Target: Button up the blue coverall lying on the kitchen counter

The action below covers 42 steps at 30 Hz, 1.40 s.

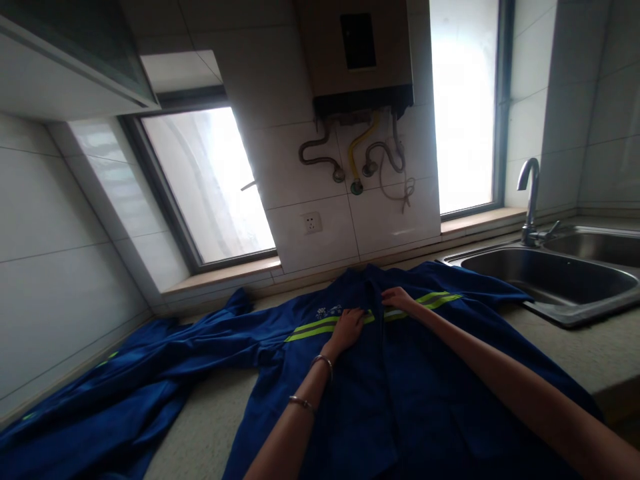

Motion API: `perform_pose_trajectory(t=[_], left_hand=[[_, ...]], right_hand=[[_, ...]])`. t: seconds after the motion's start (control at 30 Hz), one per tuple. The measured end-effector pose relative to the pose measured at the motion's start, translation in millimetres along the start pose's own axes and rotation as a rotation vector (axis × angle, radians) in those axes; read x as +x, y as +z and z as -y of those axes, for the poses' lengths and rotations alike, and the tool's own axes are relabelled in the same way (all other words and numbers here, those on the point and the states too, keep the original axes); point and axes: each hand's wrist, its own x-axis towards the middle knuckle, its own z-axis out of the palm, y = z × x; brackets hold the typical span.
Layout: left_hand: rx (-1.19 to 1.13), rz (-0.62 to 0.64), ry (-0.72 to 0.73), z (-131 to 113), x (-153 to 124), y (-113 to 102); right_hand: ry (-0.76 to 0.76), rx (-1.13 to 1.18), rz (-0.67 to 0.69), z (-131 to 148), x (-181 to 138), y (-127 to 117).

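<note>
A blue work jacket (345, 407) with yellow-green and grey reflective stripes lies spread out, front up, on the counter. White lettering or a logo shows on its chest. My left hand (349, 329), with two bangles on the forearm, rests on the chest stripe beside the front opening, its fingers laid on the cloth. On the other side of the opening, my right hand (399, 299) has its fingers bent at the front edge near the collar, gripping the cloth there. The fingertips of both hands are partly hidden.
More blue cloth with yellow-green strips (100, 413) lies bunched at the left. One sleeve reaches the rim of the steel sink (575, 317), by the faucet (533, 200). A water heater (357, 53) with pipes hangs above a wall socket (311, 222). The speckled counter (200, 427) runs along the wall.
</note>
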Motion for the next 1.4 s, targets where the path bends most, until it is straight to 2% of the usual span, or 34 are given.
perform_pose_trajectory(t=[0.1,0.27,0.4,0.57,0.67,0.77,0.93,1.1,1.17,1.27,1.33,1.4], left_hand=[[-0.046,-0.018,-0.06,-4.4,6.8,-3.5],[-0.048,-0.053,-0.219,-29.2,20.5,-0.8],[-0.038,-0.188,-0.188,-47.5,21.7,6.3],[-0.274,-0.076,-0.154,-49.8,15.4,7.6],[-0.4,-0.083,-0.212,-46.3,13.9,7.3],[-0.467,-0.099,-0.25,-43.5,14.6,7.7],[-0.541,-0.091,-0.296,-36.1,17.4,7.3],[-0.62,-0.048,-0.317,-23.1,17.2,5.2],[-0.647,-0.027,-0.314,-19.2,16.5,4.3],[-0.715,0.009,-0.267,-15.6,15.7,3.6],[-0.757,0.038,-0.215,-13.8,15.4,3.4],[-0.768,0.062,-0.168,-11.9,15.3,2.6]], right_hand=[[-0.001,0.113,0.008,1.9,-0.9,-1.8],[0.021,0.222,0.012,0.7,0.0,-0.1],[0.035,0.274,0.023,-1.5,-1.2,1.1],[-0.037,0.393,0.143,-1.9,-3.9,3.8],[-0.133,0.249,0.242,-3.0,-2.2,6.5],[-0.147,0.083,0.363,-4.7,0.2,5.2],[-0.134,0.092,0.505,-6.8,1.8,-12.6],[-0.183,-0.022,0.468,-5.9,-0.7,-25.4],[-0.282,-0.129,0.416,-6.0,-4.0,-22.0],[-0.447,-0.297,0.253,-7.0,-10.9,-11.8],[-0.495,-0.31,0.192,-7.8,-15.0,-6.7],[-0.511,-0.256,0.21,-8.7,-16.9,-4.9]])
